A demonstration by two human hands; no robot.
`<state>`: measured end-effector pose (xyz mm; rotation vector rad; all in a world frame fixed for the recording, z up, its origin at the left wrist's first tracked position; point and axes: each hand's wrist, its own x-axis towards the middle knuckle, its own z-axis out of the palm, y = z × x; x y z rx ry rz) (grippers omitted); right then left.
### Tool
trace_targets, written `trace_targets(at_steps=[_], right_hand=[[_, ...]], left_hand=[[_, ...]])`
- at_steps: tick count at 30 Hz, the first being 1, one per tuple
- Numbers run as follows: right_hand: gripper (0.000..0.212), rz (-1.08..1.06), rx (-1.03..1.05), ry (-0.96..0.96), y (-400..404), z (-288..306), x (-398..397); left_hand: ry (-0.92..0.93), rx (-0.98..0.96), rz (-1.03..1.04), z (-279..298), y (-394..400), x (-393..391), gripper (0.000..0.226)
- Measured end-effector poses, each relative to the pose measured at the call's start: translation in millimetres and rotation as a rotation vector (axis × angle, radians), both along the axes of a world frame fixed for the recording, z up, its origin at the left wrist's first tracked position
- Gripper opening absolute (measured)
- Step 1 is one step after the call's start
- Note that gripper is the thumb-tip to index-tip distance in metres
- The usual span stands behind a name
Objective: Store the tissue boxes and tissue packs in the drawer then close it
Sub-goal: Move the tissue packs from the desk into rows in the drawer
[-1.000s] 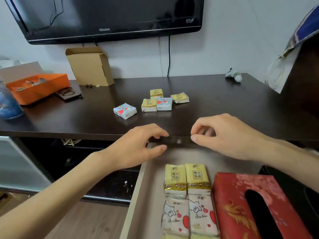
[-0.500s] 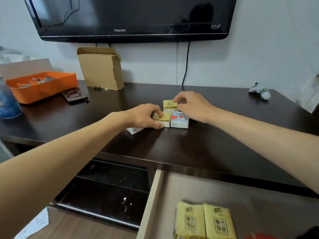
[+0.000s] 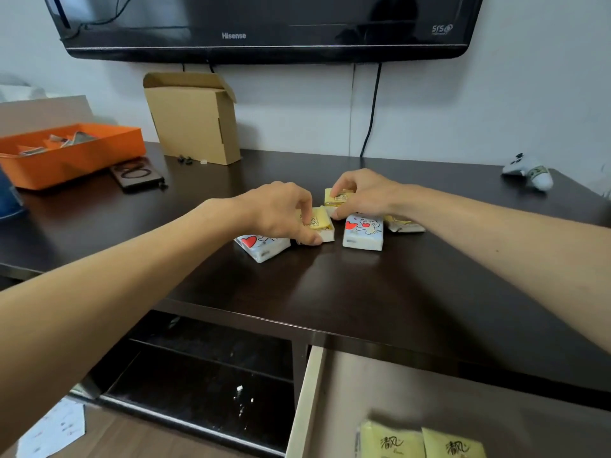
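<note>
both arms reach out over the dark tabletop (image 3: 380, 292) to the little cluster of tissue packs lying near its middle, well back from the front edge, which is why the person has to stretch. the left hand (image 3: 281, 213) is curled down over a yellow pack (image 3: 319, 221), thumb at the near edge and fingers over the top, closed on it though it seems to sit on the wood yet. the right hand (image 3: 360, 193) pinches another yellow pack (image 3: 337, 197) just behind, fingers bent and gripping its top. taking one in each hand looks like a way to halve the trips.

between and beside the hands lie a white pack with red hearts (image 3: 363, 233), a second heart pack (image 3: 263, 247) partly under the left wrist, and one more pack (image 3: 403, 224) mostly hidden behind the right forearm (i can't tell its print).

the drawer (image 3: 307, 401) stands pulled out below the front edge, with two yellow packs (image 3: 420, 442) already lying flat inside at the bottom of the view, so the job appears partly done, the drawer not yet shut.
</note>
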<state>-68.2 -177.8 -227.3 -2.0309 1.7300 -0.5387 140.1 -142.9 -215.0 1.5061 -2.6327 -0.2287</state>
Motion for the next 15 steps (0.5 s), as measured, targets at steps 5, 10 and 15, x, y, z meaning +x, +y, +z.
trace_targets(at_steps=[5, 10, 15], right_hand=[[0.044, -0.102, -0.305, -0.096, 20.2, 5.6, -1.1], [0.043, -0.094, -0.473, -0.178, 70.1, 18.6, -12.8], [0.043, -0.082, -0.450, -0.159, 148.3, 15.8, -28.8]], left_hand=[[0.081, -0.176, 0.005, 1.7, 14.6, 5.6, 0.046], [0.213, -0.343, -0.045, -1.6, 50.6, 8.7, 0.053], [0.275, -0.347, -0.123, 6.0, 107.8, 4.6, 0.059]])
